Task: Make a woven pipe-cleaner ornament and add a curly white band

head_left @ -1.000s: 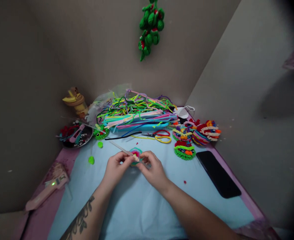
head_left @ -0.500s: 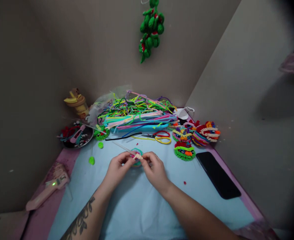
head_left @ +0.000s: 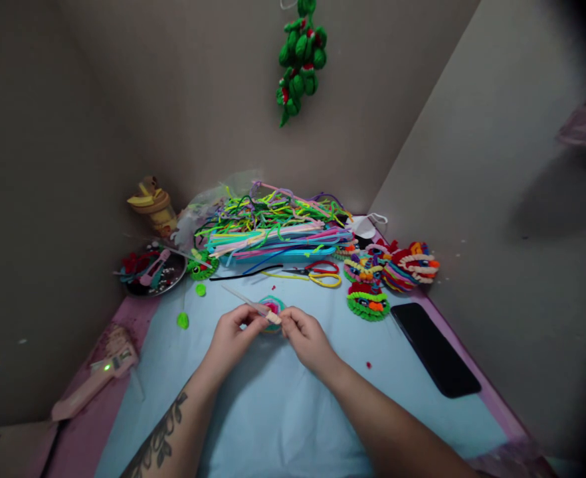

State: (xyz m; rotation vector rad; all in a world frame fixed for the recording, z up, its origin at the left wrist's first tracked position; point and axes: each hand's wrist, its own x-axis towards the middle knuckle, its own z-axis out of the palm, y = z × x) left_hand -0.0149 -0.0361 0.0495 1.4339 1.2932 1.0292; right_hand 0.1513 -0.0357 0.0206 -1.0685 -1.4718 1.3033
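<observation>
Over the middle of the blue table cover, a pale peach pipe cleaner (head_left: 274, 318) is held between my two hands, its near end wound into a short twisted coil. My left hand (head_left: 234, 335) pinches it from the left, and a thin pale straight length sticks out past the fingers toward the upper left. The fingertips of my right hand (head_left: 307, 335) are closed on the coil's right end. Just behind and under the fingertips lies a round multicoloured piece (head_left: 275, 302), turquoise outside and pink-red inside, partly hidden by the hands.
A heap of coloured pipe cleaners (head_left: 278, 229) lies at the back, with scissors (head_left: 325, 273) before it. Colourful fuzzy figures (head_left: 367, 302) and a black phone (head_left: 435, 348) are right. A metal bowl (head_left: 173, 282) and pink glue gun (head_left: 98, 378) are left.
The peach coil has turned and tilted slightly downward to the right. My right hand has dropped a little, showing more of the round multicoloured piece.
</observation>
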